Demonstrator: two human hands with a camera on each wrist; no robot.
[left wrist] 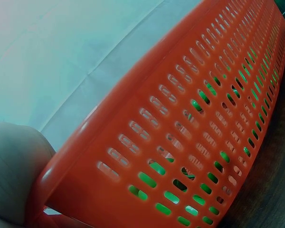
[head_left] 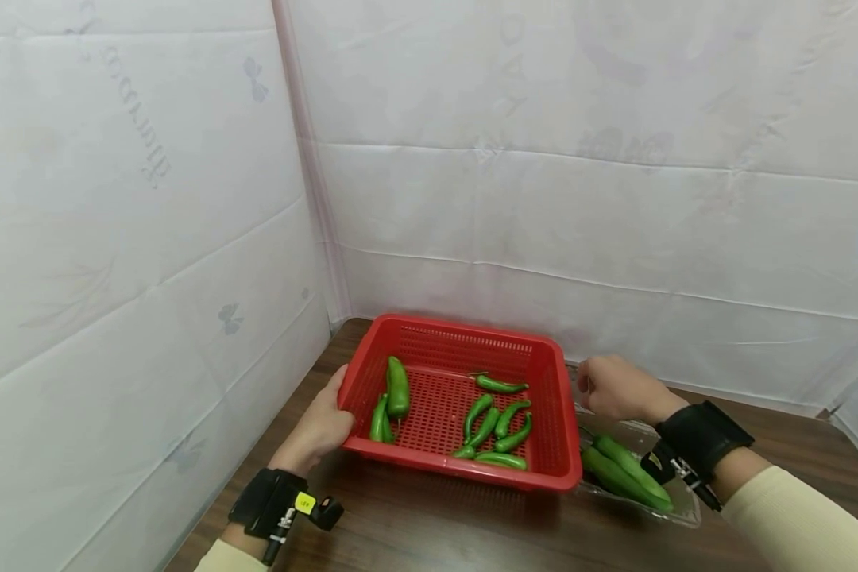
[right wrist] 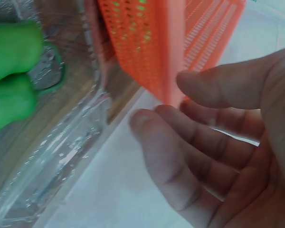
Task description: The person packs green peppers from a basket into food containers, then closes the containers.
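left hand point(head_left: 322, 429) gripping red basket point(head_left: 543, 413) left rim | right hand point(head_left: 618, 388) hovering loosely curled, empty, beside right rim | peppers point(head_left: 496, 429) lying inside

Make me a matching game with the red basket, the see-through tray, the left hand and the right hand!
Things:
1. red basket
2. clear tray
3. left hand
4. right hand

Descriptions:
A. holds the basket's left rim
B. holds large green peppers, right of the basket
C. holds several green peppers, middle of the table
D. fingers loosely curled near the basket's right corner

Pairs: 1-C, 2-B, 3-A, 4-D
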